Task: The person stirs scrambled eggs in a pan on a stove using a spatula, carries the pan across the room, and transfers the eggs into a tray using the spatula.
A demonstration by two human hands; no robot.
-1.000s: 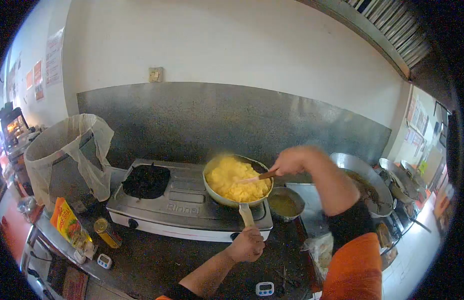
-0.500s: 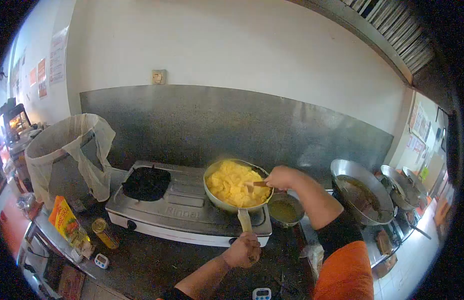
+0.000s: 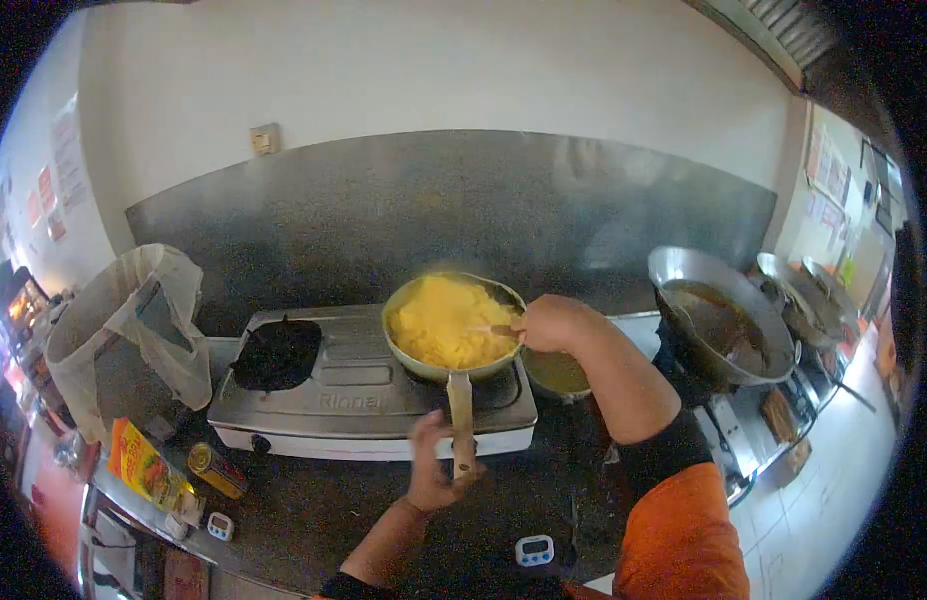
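A frying pan (image 3: 390, 345) full of fluffy yellow scrambled egg (image 3: 443, 320) sits on the right burner of the stove. My right hand (image 3: 555, 325) is closed round the brown handle of a spatula (image 3: 503, 330), whose working end is sunk in the egg. Beside the pan's pale handle (image 3: 461, 405), my left hand (image 3: 435, 470) has its fingers apart and slightly blurred. It is not wrapped round the handle, though its lower part overlaps the handle's end. A control knob is partly hidden behind the handle.
The two-burner stove (image 3: 353, 400) has a bare left burner (image 3: 276, 355). A pan of liquid (image 3: 558, 372) stands just right of it, and a large wok (image 3: 723, 320) farther right. A lined bin (image 3: 133, 340), yellow pouch (image 3: 148, 470), can (image 3: 216, 468) and timer (image 3: 534, 550) stand around.
My left hand has let go its wrap on the pan handle and opened to its left. The right hand still holds the spatula in the egg. The camera view has shifted.
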